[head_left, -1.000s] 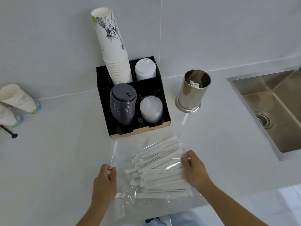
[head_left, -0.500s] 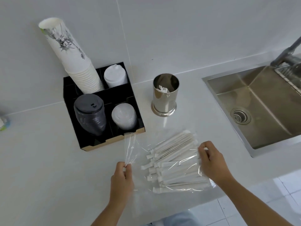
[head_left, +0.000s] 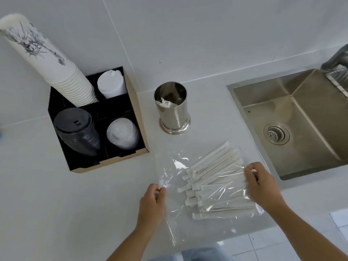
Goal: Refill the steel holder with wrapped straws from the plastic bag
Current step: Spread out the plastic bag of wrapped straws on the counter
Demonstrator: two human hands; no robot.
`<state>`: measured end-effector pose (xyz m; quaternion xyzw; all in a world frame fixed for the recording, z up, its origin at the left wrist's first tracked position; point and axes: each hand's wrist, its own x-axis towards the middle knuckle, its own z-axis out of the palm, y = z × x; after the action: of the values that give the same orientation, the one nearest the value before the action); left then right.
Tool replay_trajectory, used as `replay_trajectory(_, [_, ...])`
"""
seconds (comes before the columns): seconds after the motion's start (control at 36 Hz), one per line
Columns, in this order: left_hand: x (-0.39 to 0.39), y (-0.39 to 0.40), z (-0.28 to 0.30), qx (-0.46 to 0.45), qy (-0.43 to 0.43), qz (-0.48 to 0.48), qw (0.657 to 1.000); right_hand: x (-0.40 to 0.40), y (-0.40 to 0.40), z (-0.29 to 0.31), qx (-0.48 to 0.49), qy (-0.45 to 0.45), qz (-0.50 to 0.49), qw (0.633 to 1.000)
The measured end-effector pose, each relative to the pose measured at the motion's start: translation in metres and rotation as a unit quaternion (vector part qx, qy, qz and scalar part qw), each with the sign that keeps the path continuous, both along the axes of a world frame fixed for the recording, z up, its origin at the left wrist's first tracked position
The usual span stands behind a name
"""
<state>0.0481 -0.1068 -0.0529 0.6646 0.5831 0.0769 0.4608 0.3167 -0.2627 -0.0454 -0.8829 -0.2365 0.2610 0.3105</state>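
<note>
A clear plastic bag lies flat on the white counter near its front edge. Inside it are several white wrapped straws, fanned out with their ends pointing left. My left hand pinches the bag's left open edge between thumb and fingers. At the bag's right end, my right hand grips the plastic over the straws. The steel holder stands upright behind the bag, with a few straw ends showing deep inside it.
A black organiser box at the left holds a tall stack of paper cups, black lids and white lids. A steel sink is set into the counter at the right. The counter's front edge runs just below the bag.
The view has swung to the right, so the sink shows more and the cups at far left are gone. Both hands keep their hold on the bag, whose left flap now lies lower.
</note>
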Motion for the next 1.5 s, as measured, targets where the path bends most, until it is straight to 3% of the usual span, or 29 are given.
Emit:
replay_trajectory(0.22, [0.000, 0.004, 0.008, 0.025, 0.048, -0.006, 0.999, 0.009, -0.008, 0.001, -0.007, 0.034, 0.012, 0.999])
replay_trajectory(0.31, [-0.004, 0.009, 0.007, 0.103, 0.092, -0.064, 0.988, 0.008, -0.008, 0.007, -0.034, 0.013, 0.019, 0.999])
replay_trajectory(0.42, [-0.008, 0.022, -0.001, 0.231, 0.125, -0.235, 0.936, -0.001, -0.007, 0.010, -0.043, -0.091, 0.044, 0.994])
replay_trajectory(0.67, [0.013, 0.056, -0.005, 0.213, 0.202, -0.455, 0.841, -0.105, 0.024, 0.003, 0.059, -0.168, 0.269, 0.946])
replay_trajectory(0.81, [0.019, 0.062, -0.010, 0.208, 0.225, -0.476, 0.824, -0.167, 0.032, -0.027, 0.033, -0.188, 0.370, 0.909])
replay_trajectory(1.14, [0.020, 0.086, -0.011, 0.200, 0.214, -0.462, 0.837, -0.190, 0.014, -0.052, -0.027, -0.256, 0.394, 0.882])
replay_trajectory(1.25, [0.032, 0.094, -0.002, 0.206, 0.218, -0.443, 0.845, -0.191, 0.015, -0.052, -0.030, -0.251, 0.387, 0.887])
replay_trajectory(1.39, [0.045, 0.106, 0.004, 0.268, 0.225, -0.450, 0.822, -0.192, 0.019, -0.047, -0.039, -0.238, 0.330, 0.913])
replay_trajectory(1.5, [0.053, 0.113, 0.009, 0.265, 0.214, -0.453, 0.824, -0.197, 0.026, -0.050, -0.052, -0.253, 0.293, 0.921])
